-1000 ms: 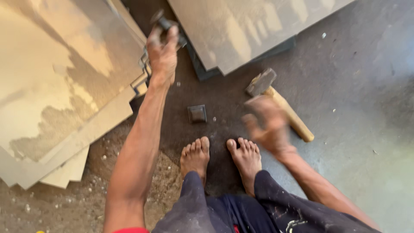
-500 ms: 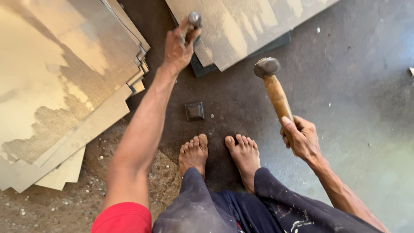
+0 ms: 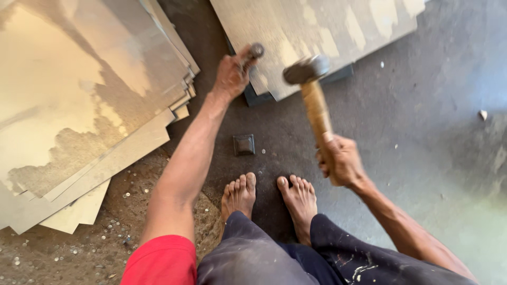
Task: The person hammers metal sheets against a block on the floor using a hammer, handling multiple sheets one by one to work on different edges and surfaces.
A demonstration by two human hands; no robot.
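The person is crouching barefoot on the dark floor (image 3: 433, 137), working at the near edge of a pale metal sheet (image 3: 317, 31). The left hand (image 3: 231, 76) is closing tightly around a short metal punch (image 3: 255, 50), whose rounded top is sticking out above the fist; its long axis is running down toward the sheet's edge, though the tip is hidden by the hand. The right hand (image 3: 340, 161) is wrapping firmly around the lower end of a hammer's wooden handle — the hammer (image 3: 311, 92) is pointing away from the body, its dark head hanging just to the right of the punch top and close to it, not touching. The head is nearer the punch than either hand is to the other. A stack of brass-coloured sheets (image 3: 79, 116) is crowding the left side, while open floor is lying to the right. A small square metal block (image 3: 244, 144) is sitting between the hands, just ahead of the bare feet (image 3: 269, 198).
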